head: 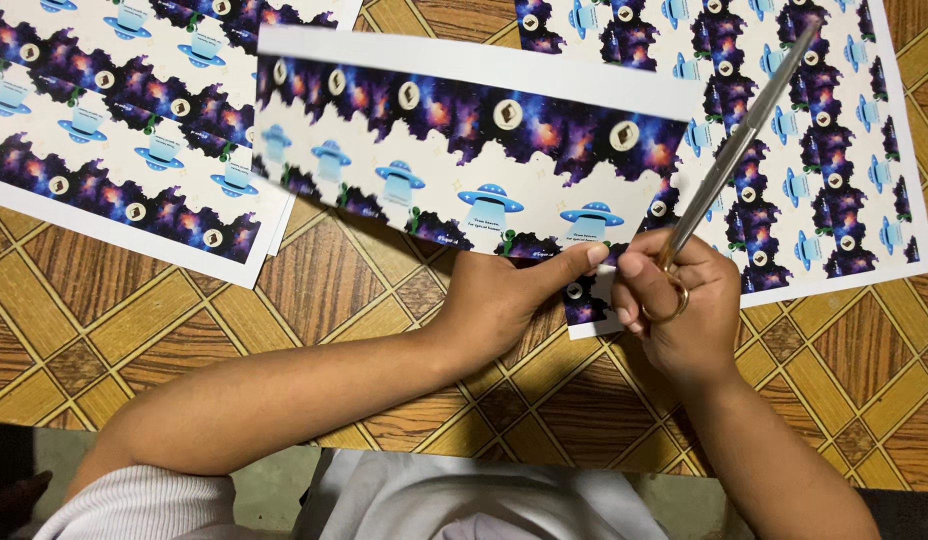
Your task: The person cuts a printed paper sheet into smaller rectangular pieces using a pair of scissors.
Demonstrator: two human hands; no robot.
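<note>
You're extending both forearms forward, left hand (504,295) pinching with thumb outstretched, right hand (679,305) curling its fingers in a closed grip.

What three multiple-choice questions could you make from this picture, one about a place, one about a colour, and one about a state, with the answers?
1. Where does the printed strip sit?
A. Lifted in the left hand
B. Under the right hand
C. Rolled up on the floor

2. What colour are the saucer shapes on the strip?
A. Red
B. Blue
C. Yellow

3. How are the scissors held?
A. Lying flat, untouched
B. In the right hand, blades pointing up and away
C. In both hands

Answers:
1 A, the left thumb and fingers pinch the strip's lower edge above the sheets.
2 B, each saucer is light blue on white.
3 B, right fingers pass through the handle ring, and the blades rise toward the right-hand sheet.
</note>
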